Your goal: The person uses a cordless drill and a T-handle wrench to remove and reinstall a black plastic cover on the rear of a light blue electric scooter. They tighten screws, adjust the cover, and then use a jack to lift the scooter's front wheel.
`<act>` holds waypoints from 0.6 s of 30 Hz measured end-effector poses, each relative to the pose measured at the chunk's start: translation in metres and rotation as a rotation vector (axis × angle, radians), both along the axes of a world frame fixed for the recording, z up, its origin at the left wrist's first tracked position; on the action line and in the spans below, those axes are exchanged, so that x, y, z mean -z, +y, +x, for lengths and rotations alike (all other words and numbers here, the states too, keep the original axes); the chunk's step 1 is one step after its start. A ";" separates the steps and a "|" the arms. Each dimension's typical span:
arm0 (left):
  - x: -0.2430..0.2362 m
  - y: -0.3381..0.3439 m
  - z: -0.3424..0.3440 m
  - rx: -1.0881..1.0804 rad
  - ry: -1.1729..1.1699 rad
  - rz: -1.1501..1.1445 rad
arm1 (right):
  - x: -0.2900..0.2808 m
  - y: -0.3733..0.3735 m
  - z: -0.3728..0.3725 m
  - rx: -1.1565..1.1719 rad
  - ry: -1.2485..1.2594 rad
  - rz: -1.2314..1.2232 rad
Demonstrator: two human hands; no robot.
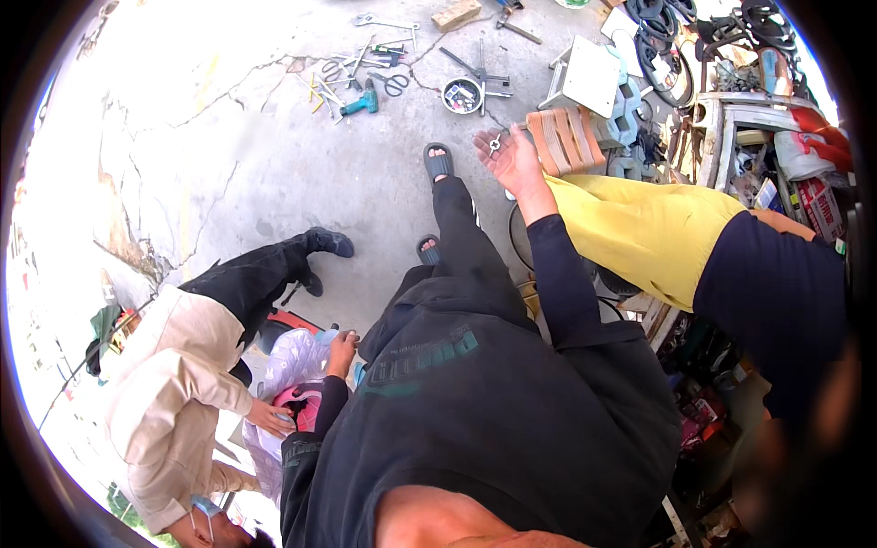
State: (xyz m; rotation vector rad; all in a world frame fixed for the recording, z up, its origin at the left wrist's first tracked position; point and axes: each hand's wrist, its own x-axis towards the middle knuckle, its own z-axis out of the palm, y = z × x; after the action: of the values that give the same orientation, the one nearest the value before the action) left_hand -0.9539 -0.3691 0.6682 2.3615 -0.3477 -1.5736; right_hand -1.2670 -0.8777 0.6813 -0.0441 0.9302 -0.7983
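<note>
My right hand (513, 163) reaches forward, palm up, its fingers stretched and spread. On it rests a small silvery metal part (494, 144) with a ring-like middle and short arms; its exact kind is too small to tell. Low at my left side, my left hand (343, 353) has curled fingers beside a translucent plastic bag (290, 358). A bit of blue shows by its fingertips, but what it grips is hidden. A co-worker in a beige top has a hand (271, 417) at a pink thing (300, 398) in the bag.
Scissors (395, 84), a teal cordless drill (362, 100), a lug wrench (480, 66), a bowl of small parts (462, 95) and a hammer (518, 27) lie ahead on cracked concrete. A strapped stool (565, 140) and a person in yellow trousers (639, 224) are at right, before cluttered shelves (731, 137).
</note>
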 end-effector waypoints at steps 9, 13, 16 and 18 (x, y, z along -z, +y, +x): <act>-0.039 -0.171 0.064 -0.173 0.028 0.003 | 0.170 -0.041 -0.066 -0.656 0.867 0.170; -0.008 -0.189 0.091 -0.094 0.050 0.081 | 0.164 -0.036 -0.116 -0.839 1.174 0.084; 0.030 -0.195 0.122 0.276 -0.014 0.061 | 0.143 -0.083 -0.108 -0.808 1.083 0.157; 0.031 -0.208 0.153 0.322 -0.096 0.084 | 0.140 -0.134 -0.066 -0.745 0.968 0.114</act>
State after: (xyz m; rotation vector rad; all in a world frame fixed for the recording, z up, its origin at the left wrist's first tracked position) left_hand -0.8006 -0.5775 0.6370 2.5515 -0.7285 -1.6388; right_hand -1.3334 -1.0113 0.5410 -0.6854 1.7159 0.0288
